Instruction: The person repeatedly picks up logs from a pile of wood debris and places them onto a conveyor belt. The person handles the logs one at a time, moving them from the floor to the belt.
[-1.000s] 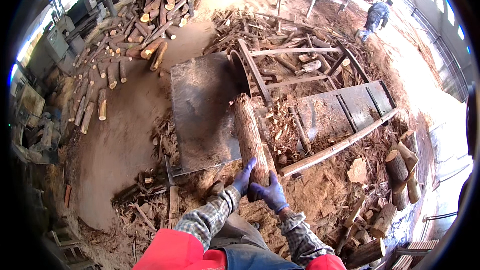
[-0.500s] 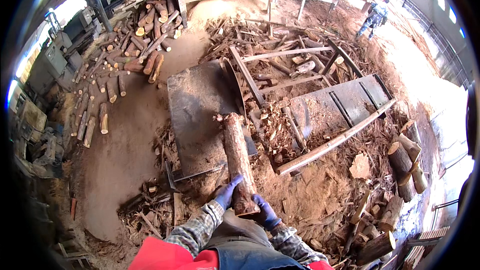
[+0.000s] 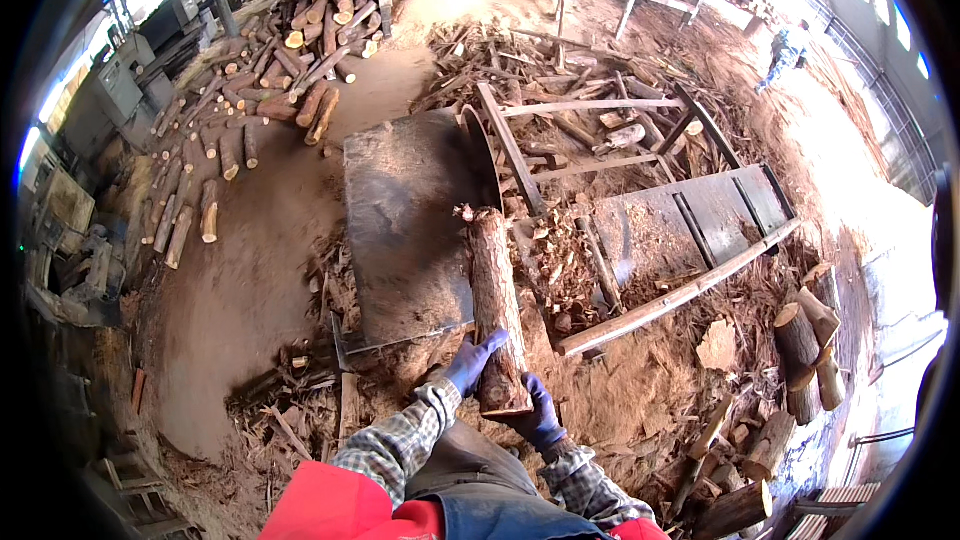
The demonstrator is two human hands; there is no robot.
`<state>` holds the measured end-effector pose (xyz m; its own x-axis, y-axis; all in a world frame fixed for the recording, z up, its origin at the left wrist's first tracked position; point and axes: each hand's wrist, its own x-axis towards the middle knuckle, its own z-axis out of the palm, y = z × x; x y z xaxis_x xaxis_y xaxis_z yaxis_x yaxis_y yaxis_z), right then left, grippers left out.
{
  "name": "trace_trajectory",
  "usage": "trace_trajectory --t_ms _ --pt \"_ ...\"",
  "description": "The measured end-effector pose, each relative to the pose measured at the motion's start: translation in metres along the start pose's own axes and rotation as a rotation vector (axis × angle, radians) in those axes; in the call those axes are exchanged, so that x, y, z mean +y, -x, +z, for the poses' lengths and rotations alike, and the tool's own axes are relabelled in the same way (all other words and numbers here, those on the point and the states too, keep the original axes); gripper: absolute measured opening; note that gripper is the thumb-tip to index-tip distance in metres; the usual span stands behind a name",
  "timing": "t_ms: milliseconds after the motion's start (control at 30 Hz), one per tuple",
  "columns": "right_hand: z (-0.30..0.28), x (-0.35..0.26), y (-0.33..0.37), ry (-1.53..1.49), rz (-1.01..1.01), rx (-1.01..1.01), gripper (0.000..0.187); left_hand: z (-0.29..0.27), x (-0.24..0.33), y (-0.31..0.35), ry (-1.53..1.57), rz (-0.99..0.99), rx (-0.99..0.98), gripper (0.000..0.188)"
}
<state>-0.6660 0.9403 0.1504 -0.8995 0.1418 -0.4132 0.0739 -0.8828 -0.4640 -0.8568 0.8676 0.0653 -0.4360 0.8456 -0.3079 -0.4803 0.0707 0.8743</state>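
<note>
brown cut logs [image 3: 312, 103] lie heaped and scattered at the upper left, beyond a dark metal table [image 3: 405, 205]. along the table's right edge stands a curved saw blade [image 3: 482, 152]. a bark-covered log [image 3: 493, 295] points from the person toward the blade, its far end overlapping the table in view; whether it touches the metal cannot be told. the purple-gloved left hand [image 3: 470, 364] grips the log's left side, fingers curled over the bark. the purple-gloved right hand [image 3: 541, 414] clasps the near end from the right, fingers partly hidden.
</note>
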Motion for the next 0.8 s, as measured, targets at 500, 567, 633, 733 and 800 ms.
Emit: trace_trajectory --t_ms 500,567,633,733,800 --pt "0.032 0.0 0.009 0.276 -0.108 0.08 0.069 0.019 0.066 0.059 0.04 -0.172 0.271 0.105" --pt "0.009 0.029 0.012 0.115 -0.105 0.102 0.067 0.031 0.037 0.064 0.157 -0.227 0.267 0.077" --pt "-0.009 0.029 0.007 0.146 -0.092 0.17 0.06 0.017 0.008 0.05 0.274 -0.221 0.19 0.082" --pt "-0.028 0.02 0.003 0.112 -0.059 0.195 0.052 0.027 -0.003 0.036 0.233 -0.159 0.148 0.085" --pt "-0.013 -0.003 0.003 0.122 -0.045 0.175 0.051 0.031 0.005 0.016 0.15 -0.156 0.138 0.084"
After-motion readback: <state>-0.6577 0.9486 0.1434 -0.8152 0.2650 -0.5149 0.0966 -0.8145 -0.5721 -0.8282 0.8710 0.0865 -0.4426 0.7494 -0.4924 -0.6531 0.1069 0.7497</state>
